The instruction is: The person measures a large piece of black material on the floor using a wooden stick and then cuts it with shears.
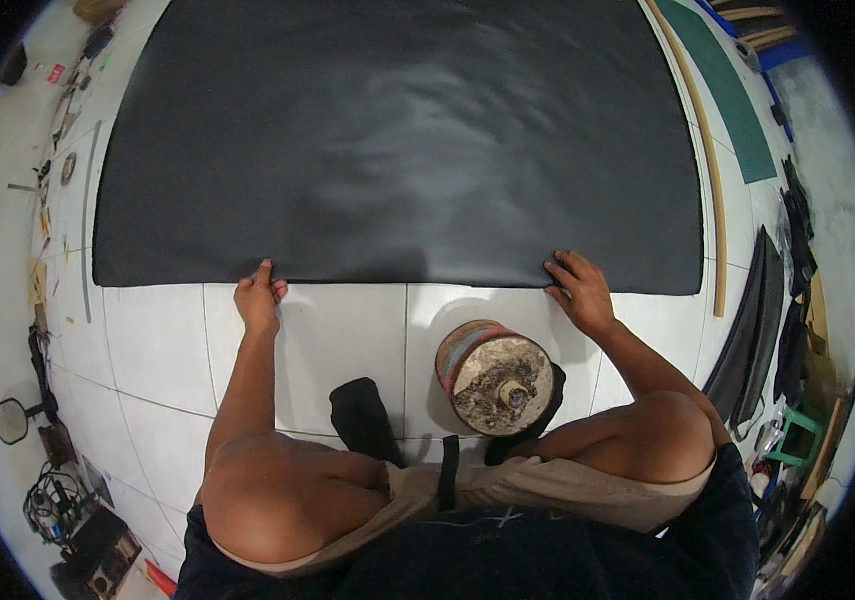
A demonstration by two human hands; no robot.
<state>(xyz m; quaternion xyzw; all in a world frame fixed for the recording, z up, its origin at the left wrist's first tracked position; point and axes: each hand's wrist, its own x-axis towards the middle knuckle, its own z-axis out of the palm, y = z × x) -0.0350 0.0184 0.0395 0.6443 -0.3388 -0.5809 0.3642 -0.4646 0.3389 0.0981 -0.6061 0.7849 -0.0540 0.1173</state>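
- Your left hand [260, 295], 9 o'clock: pinching near edge of black sheet [397, 150].
- Black sheet, 12 o'clock: spread on white tiles [317, 340].
- Stained drum [499, 385], 5 o'clock.
- Your right hand [581, 290], 3 o'clock: fingers parted at same edge; cannot tell whether gripping.
- Long strip [713, 165], 2 o'clock.

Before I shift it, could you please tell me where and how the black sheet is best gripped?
Probably pinch its near edge, coming from that side, hands spread apart: the sheet lies wide and flat on the floor, and the left hand and right hand touch that long edge.
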